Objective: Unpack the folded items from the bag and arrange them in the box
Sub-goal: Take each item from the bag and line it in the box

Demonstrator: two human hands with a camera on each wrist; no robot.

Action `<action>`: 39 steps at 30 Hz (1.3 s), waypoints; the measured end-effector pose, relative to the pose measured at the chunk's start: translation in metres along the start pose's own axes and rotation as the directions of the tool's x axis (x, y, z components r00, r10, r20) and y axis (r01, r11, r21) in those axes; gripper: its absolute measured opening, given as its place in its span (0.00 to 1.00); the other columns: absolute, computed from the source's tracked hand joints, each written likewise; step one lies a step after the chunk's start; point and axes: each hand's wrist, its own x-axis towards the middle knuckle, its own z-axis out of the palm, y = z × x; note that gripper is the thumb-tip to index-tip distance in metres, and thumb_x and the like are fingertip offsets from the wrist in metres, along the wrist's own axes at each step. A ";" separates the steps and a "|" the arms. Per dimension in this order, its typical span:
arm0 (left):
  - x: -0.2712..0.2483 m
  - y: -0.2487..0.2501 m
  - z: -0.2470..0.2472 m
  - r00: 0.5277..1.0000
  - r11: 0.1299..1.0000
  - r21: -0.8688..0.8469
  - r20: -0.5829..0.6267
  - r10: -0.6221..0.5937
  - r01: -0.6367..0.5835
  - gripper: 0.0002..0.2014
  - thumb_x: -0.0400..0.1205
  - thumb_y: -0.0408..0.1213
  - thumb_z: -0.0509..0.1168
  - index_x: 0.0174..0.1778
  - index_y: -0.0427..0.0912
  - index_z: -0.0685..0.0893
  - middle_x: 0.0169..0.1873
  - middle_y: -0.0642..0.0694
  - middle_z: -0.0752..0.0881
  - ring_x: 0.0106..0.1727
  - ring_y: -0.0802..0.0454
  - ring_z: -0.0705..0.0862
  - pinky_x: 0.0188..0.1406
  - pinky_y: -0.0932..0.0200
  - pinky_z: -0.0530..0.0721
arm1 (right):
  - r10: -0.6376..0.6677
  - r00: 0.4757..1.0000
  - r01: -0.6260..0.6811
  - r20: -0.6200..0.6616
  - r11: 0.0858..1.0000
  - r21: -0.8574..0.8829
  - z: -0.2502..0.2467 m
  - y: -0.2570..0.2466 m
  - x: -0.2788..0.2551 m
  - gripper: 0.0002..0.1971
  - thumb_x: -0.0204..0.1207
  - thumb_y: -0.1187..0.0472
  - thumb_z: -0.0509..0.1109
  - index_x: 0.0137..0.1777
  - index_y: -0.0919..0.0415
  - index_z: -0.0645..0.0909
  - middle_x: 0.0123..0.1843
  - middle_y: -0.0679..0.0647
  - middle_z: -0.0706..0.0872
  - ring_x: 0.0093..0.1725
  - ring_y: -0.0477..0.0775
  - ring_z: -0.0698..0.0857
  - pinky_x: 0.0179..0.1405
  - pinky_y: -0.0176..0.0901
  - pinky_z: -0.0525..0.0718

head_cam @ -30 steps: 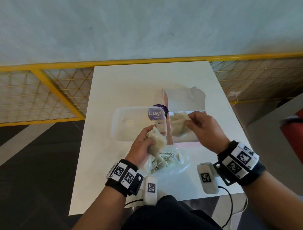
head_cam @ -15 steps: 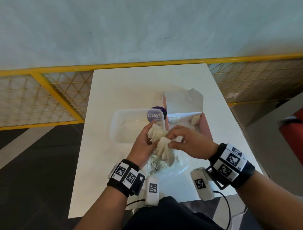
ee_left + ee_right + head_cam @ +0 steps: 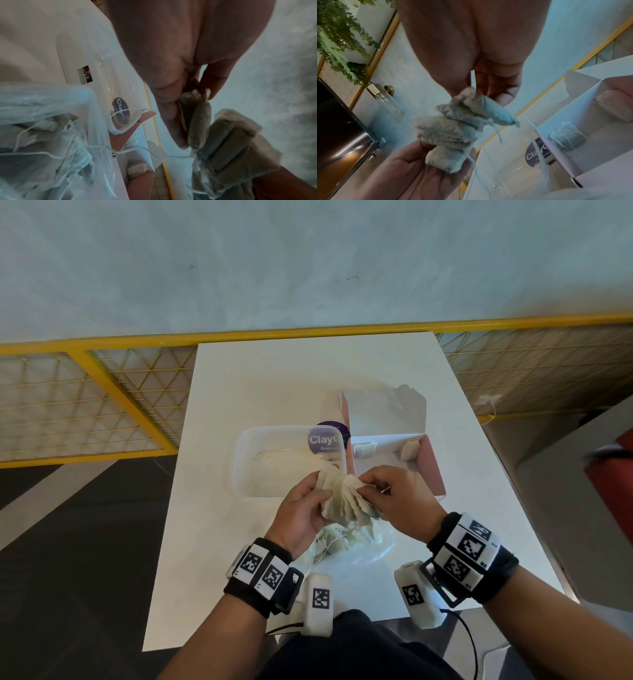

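A fanned bundle of folded tea bags [image 3: 346, 501] hangs above the table's near half, held between both hands. My left hand [image 3: 305, 508] grips its left side, thumb on top. My right hand [image 3: 397, 501] pinches the right side of the same bundle [image 3: 457, 128]. Strings trail down from it to a clear plastic bag [image 3: 359, 546] that lies under the hands with more tea bags inside [image 3: 51, 121]. Just beyond, the pink box [image 3: 431, 463] stands with its lid up. Two tea bags [image 3: 364, 449] [image 3: 410, 449] lean against its far wall.
A clear plastic container [image 3: 260, 460] with a purple round sticker sits left of the box, touching it. The white table [image 3: 274, 378] is bare at the back. A yellow mesh railing [image 3: 102, 412] runs behind and beside it.
My right hand has left the box and come back to the bundle in my left hand. Both hands now hold it, and the tea bags are spread out like a fan.
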 end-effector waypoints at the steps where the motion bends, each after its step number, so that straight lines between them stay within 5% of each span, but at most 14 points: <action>1: 0.000 0.001 0.001 1.000 1.000 -0.011 0.006 -0.003 0.003 0.16 0.83 0.20 0.52 0.57 0.38 0.81 0.43 0.41 0.88 0.42 0.45 0.86 0.34 0.52 0.87 | 0.002 1.000 -0.002 -0.008 1.000 0.005 -0.001 0.001 0.000 0.03 0.75 0.64 0.71 0.44 0.59 0.87 0.37 0.46 0.86 0.36 0.35 0.81 0.38 0.20 0.74; 6: -0.001 0.003 0.002 0.999 0.999 -0.045 0.032 0.011 -0.009 0.13 0.80 0.26 0.60 0.59 0.37 0.80 0.45 0.41 0.89 0.44 0.46 0.87 0.35 0.52 0.88 | 0.031 0.999 -0.029 -0.030 0.996 0.087 -0.002 0.001 -0.003 0.04 0.75 0.64 0.71 0.46 0.54 0.85 0.37 0.47 0.87 0.36 0.37 0.82 0.38 0.22 0.77; 10: 0.000 0.000 0.000 0.999 0.999 -0.018 0.032 0.027 -0.027 0.12 0.83 0.25 0.59 0.60 0.38 0.80 0.47 0.42 0.88 0.46 0.47 0.87 0.39 0.51 0.88 | 0.073 0.997 -0.074 0.011 0.996 0.041 -0.002 0.003 -0.002 0.12 0.76 0.62 0.70 0.59 0.55 0.82 0.38 0.41 0.84 0.37 0.40 0.82 0.41 0.22 0.76; 14: 0.003 -0.002 -0.004 0.999 0.999 0.027 -0.025 0.024 -0.024 0.12 0.85 0.25 0.55 0.57 0.40 0.82 0.44 0.44 0.88 0.44 0.49 0.87 0.42 0.51 0.87 | 0.074 0.996 -0.071 0.055 0.996 -0.063 -0.009 0.005 -0.001 0.06 0.77 0.63 0.69 0.50 0.60 0.86 0.42 0.50 0.88 0.41 0.46 0.82 0.41 0.23 0.74; 18: 0.009 -0.001 -0.013 0.989 0.999 0.046 -0.145 0.004 0.002 0.13 0.85 0.23 0.54 0.54 0.39 0.82 0.39 0.42 0.87 0.36 0.47 0.86 0.38 0.53 0.87 | 0.076 0.996 -0.073 0.036 0.993 -0.089 -0.024 0.012 0.002 0.02 0.76 0.64 0.70 0.46 0.59 0.84 0.37 0.41 0.82 0.39 0.41 0.79 0.43 0.27 0.73; 22: 0.017 -0.001 -0.023 0.976 0.984 0.160 -0.213 -0.047 0.082 0.13 0.83 0.22 0.53 0.49 0.35 0.83 0.39 0.39 0.82 0.28 0.47 0.78 0.29 0.57 0.79 | 0.082 0.997 -0.083 -0.009 0.982 -0.172 -0.051 0.023 0.015 0.04 0.75 0.63 0.71 0.43 0.53 0.82 0.39 0.45 0.78 0.45 0.53 0.77 0.42 0.24 0.70; 25: 0.026 -0.006 -0.024 0.967 0.951 0.274 -0.243 -0.076 0.143 0.10 0.83 0.25 0.54 0.52 0.28 0.80 0.37 0.40 0.79 0.27 0.49 0.76 0.26 0.59 0.78 | 0.116 0.993 -0.114 -0.003 0.975 -0.190 -0.070 0.031 0.033 0.03 0.76 0.63 0.69 0.48 0.59 0.84 0.44 0.52 0.86 0.45 0.53 0.82 0.46 0.34 0.74; 27: 0.030 -0.010 -0.021 0.967 0.929 0.330 -0.237 -0.089 0.166 0.08 0.84 0.28 0.56 0.46 0.32 0.81 0.32 0.43 0.77 0.26 0.50 0.75 0.27 0.57 0.78 | 0.133 0.991 -0.130 0.002 0.970 -0.206 -0.078 0.041 0.047 0.05 0.77 0.62 0.68 0.50 0.60 0.84 0.43 0.51 0.85 0.45 0.52 0.82 0.46 0.38 0.74; 31: 0.039 -0.017 -0.006 0.981 0.839 0.513 -0.154 -0.119 0.183 0.09 0.79 0.38 0.63 0.32 0.43 0.76 0.25 0.45 0.75 0.25 0.49 0.75 0.28 0.58 0.73 | 0.175 0.984 -0.157 0.044 0.950 -0.272 -0.076 0.074 0.078 0.06 0.77 0.61 0.68 0.51 0.60 0.83 0.44 0.51 0.84 0.48 0.55 0.82 0.46 0.38 0.71; 35: 0.053 -0.027 0.009 0.979 0.660 0.722 -0.157 -0.132 0.205 0.08 0.80 0.41 0.65 0.44 0.39 0.81 0.28 0.50 0.81 0.26 0.51 0.80 0.25 0.63 0.77 | 0.254 0.951 -0.156 0.178 0.888 -0.433 -0.049 0.114 0.106 0.10 0.79 0.59 0.66 0.56 0.61 0.82 0.56 0.57 0.86 0.59 0.59 0.81 0.58 0.44 0.73; 39: 0.062 -0.040 0.016 0.969 0.524 0.816 -0.184 -0.161 0.243 0.07 0.85 0.39 0.58 0.52 0.44 0.81 0.39 0.43 0.87 0.26 0.49 0.85 0.23 0.58 0.82 | 0.377 0.884 -0.176 0.276 0.816 -0.550 -0.017 0.137 0.118 0.15 0.80 0.58 0.63 0.65 0.59 0.78 0.65 0.57 0.82 0.67 0.59 0.78 0.68 0.48 0.71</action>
